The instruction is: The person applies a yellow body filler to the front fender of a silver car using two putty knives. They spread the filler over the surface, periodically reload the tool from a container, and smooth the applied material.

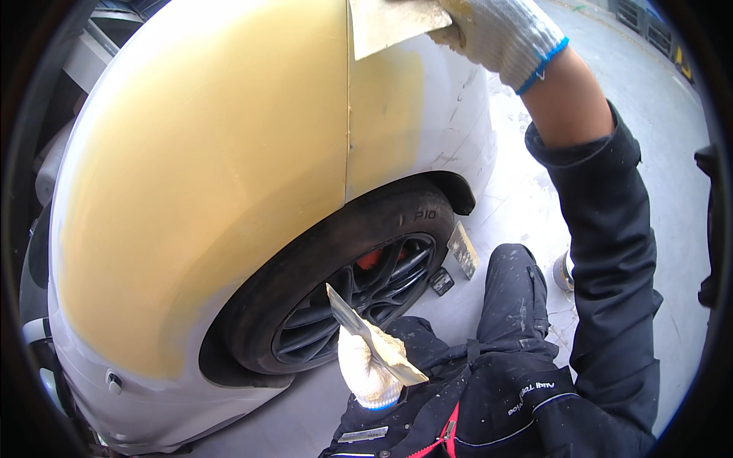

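Note:
My right hand (492,38), in a white knit glove with a blue cuff, grips a flat, pale spreader (385,23) held against the upper part of a car's body panel (191,153), close to a vertical seam. The panel is white, largely coated in yellowish filler. My left hand (359,370), also gloved, is closed on a metal spreader (342,313) with cream-coloured putty (393,359) on it, low in front of the black wheel (305,320) and tyre (271,282).
On the pale floor (672,229) beside the wheel lie another putty-smeared spreader (463,250) and a small black box (441,282). A round can (563,271) stands past my knee (510,294), partly behind my right arm. Dark shelving or equipment (649,23) is at the far upper right.

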Available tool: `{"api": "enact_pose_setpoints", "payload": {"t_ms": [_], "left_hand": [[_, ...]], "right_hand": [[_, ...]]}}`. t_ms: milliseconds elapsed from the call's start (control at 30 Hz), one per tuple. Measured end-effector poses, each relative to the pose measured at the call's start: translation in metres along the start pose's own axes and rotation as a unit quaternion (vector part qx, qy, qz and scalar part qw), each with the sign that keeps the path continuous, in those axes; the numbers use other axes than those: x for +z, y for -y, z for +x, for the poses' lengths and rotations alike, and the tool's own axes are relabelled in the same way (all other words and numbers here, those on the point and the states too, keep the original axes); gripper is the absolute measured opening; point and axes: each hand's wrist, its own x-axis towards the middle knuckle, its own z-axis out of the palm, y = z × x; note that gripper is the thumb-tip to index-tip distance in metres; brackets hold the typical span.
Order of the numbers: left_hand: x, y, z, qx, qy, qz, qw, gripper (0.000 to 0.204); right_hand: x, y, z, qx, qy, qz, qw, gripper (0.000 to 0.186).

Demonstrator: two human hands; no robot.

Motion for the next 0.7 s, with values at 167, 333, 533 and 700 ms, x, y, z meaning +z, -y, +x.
{"api": "enact_pose_setpoints", "payload": {"t_ms": [167, 333, 533, 700], "left_hand": [[-0.007, -0.001, -0.002, -0.013, -0.011, -0.005, 1.0, 0.027], [-0.029, -0.003, 0.0, -0.041, 0.104, -0.124, 0.986, 0.025], [-0.039, -0.003, -0.002, -0.038, 0.098, -0.123, 0.987, 0.024], [-0.036, -0.005, -0.001, -0.024, 0.097, -0.085, 0.991, 0.023]], "right_hand": [[-0.007, 0.044, -0.021, 0.23, 0.058, 0.181, 0.954, 0.024], [0.049, 0.056, -0.047, 0.109, -0.113, 0.309, 0.938, 0.022], [0.066, 0.076, -0.075, 0.043, -0.079, -0.027, 0.996, 0.028], [0.04, 0.137, -0.088, 0.2, -0.001, 0.165, 0.966, 0.029]]}}
